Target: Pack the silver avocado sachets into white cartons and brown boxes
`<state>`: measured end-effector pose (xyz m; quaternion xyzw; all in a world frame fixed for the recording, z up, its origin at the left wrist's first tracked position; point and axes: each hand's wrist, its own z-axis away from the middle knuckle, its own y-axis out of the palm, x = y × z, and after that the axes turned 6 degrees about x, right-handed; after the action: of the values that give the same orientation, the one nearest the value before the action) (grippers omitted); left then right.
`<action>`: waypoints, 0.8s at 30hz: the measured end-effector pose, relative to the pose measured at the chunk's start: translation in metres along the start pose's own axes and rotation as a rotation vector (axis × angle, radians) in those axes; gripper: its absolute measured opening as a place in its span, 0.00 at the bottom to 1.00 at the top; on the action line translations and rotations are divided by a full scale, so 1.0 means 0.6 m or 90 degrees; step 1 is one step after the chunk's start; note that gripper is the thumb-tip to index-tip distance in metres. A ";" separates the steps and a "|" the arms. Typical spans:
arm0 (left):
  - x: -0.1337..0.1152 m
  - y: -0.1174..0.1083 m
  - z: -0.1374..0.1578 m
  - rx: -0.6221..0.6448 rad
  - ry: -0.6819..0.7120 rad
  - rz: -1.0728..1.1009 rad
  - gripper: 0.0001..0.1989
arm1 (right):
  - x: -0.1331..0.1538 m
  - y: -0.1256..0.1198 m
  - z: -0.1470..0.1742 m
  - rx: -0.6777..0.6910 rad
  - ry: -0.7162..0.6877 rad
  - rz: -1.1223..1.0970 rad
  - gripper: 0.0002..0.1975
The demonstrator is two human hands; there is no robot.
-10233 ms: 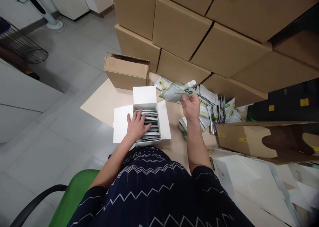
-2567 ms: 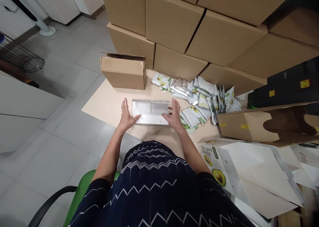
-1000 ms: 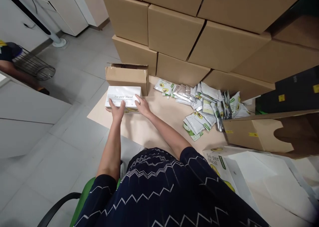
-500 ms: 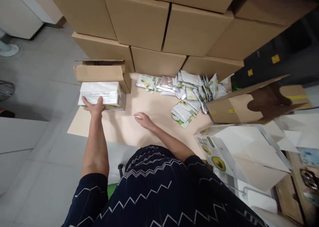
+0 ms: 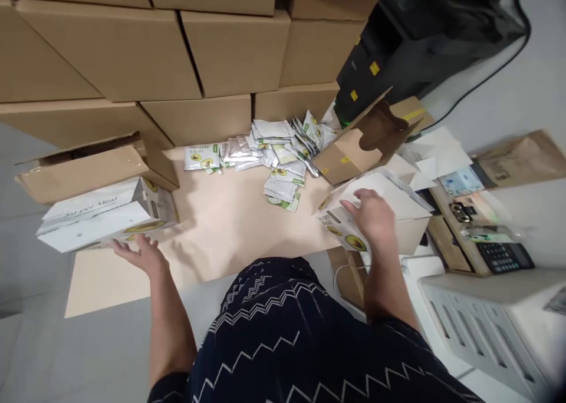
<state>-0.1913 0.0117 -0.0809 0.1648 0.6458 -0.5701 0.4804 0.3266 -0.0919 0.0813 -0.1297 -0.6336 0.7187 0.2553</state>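
Your two hands are well apart from each other. Your left hand [image 5: 144, 254] has its fingers and thumb spread, just beside the lower edge of the white box [image 5: 95, 220] at the left of the worktop [image 5: 221, 226]; you cannot tell here whether a fingertip touches it. That box bears the words "Su-per Meal" and printed avocados, and stands close in front of a brown box [image 5: 88, 170] with its top open.

Your right hand [image 5: 374, 214] is at the white carton [image 5: 347, 229] at the right end of the worktop, fingers bent and thumb pointing left. Whether it is clamped on the carton or only resting there, you cannot tell. The carton carries the same lettering and avocado print.

Between your hands, farther back, lies a loose heap of silver, white and green sachets [image 5: 283, 155], some overlapping. Behind them rises a wall of stacked brown cartons [image 5: 128, 55]. To the right of the sachets, a brown box with a cut-out [image 5: 349, 155] leans at an angle, just beyond the white carton. Farther right you have a calculator [image 5: 504, 257] lying near a brown paper bag [image 5: 526, 158].
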 end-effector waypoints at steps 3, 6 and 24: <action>0.009 0.054 0.078 -0.043 -0.106 0.040 0.29 | -0.067 -0.020 0.032 0.114 0.158 0.183 0.30; 0.010 0.104 0.143 0.052 -0.069 0.046 0.28 | -0.106 0.011 0.043 0.251 0.173 0.222 0.28; -0.279 0.050 0.200 0.521 0.518 0.047 0.15 | 0.146 0.078 0.161 0.116 -0.524 0.053 0.23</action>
<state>-0.0357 -0.0308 0.0506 0.5657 0.4996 -0.6468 0.1100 0.1946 -0.1300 0.0637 0.1657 -0.6106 0.7735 -0.0378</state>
